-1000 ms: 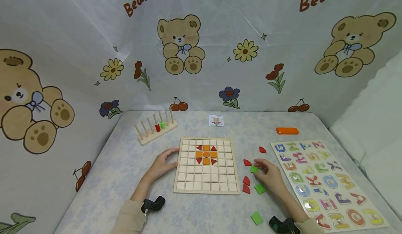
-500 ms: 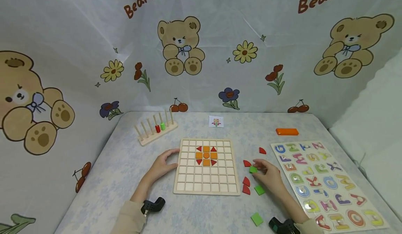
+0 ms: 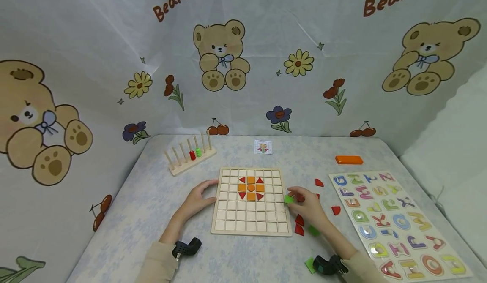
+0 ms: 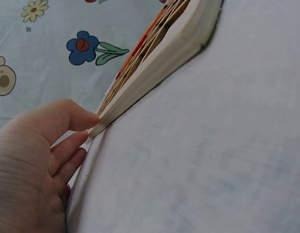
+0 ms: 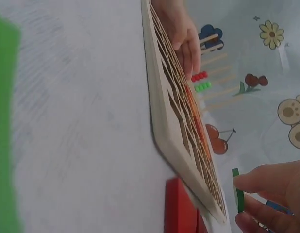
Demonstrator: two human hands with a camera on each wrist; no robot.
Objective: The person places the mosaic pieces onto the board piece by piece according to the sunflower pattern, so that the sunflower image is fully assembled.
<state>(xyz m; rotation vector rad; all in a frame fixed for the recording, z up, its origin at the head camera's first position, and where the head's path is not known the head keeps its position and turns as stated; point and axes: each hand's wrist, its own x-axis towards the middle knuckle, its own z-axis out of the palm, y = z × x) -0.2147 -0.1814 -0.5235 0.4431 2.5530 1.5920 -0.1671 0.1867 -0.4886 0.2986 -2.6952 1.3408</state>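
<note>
A wooden grid board point(image 3: 236, 228) lies mid-table, with orange squares, an orange round piece and red triangles set in its upper middle cells. My left hand point(image 3: 195, 199) rests against the board's left edge, thumb and fingers spread; in the left wrist view the thumb meets the rim point(image 4: 140, 92). At the opposite side, my right hand point(image 3: 310, 209) pinches a green square tile point(image 3: 288, 199) close by the board's right edge. The right wrist view shows that tile point(image 5: 239, 191) on edge between thumb and fingers. Red quarter-circle pieces point(image 3: 299, 229) lie beneath and around this hand, some partly covered.
Two more green tiles point(image 3: 310, 266) lie nearer me, partly hidden by the right arm and wrist camera. An alphabet puzzle board point(image 3: 374, 221) is on the right, below an orange block point(image 3: 348, 160). Behind the grid stand a peg rack point(image 3: 194, 161) and a small pattern card point(image 3: 263, 147).
My right hand has picked up the green tile and moved left with it to the board's right edge, uncovering a red piece behind it. The left hand stays at the board.
</note>
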